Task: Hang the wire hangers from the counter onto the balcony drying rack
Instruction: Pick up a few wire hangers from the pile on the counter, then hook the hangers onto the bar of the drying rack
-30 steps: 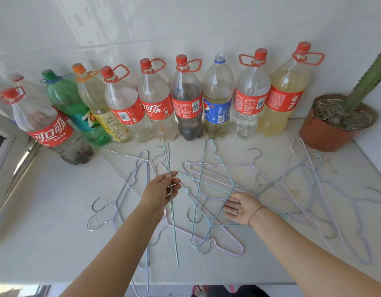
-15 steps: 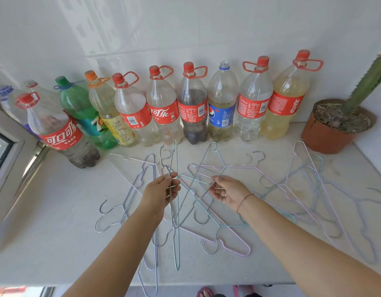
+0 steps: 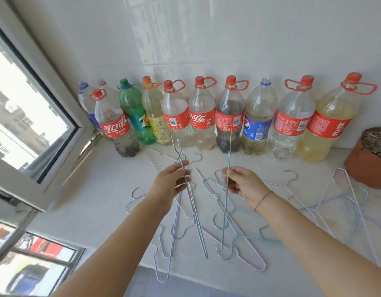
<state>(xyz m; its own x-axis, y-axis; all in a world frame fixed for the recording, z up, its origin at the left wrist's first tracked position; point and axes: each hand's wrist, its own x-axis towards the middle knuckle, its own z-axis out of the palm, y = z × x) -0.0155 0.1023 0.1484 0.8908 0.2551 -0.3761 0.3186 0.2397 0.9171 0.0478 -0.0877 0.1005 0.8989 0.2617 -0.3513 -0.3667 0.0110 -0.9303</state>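
Note:
Several thin wire hangers (image 3: 326,202) in pale blue, pink and grey lie tangled on the white counter (image 3: 95,202). My left hand (image 3: 171,181) is closed around wire hangers (image 3: 196,219) held edge-on and lifted above the counter. My right hand (image 3: 243,185) grips another hanger (image 3: 227,159), also seen edge-on, its hook hanging low near the counter's front edge. The drying rack is out of view.
A row of large plastic bottles (image 3: 202,116) lines the tiled back wall. A terracotta plant pot (image 3: 369,159) stands at the far right. An open window frame (image 3: 46,133) juts in at the left, with the street below.
My right hand has closed on a hanger and raised it off the pile. My left hand has lifted its hangers higher. The view has swung left, showing the window.

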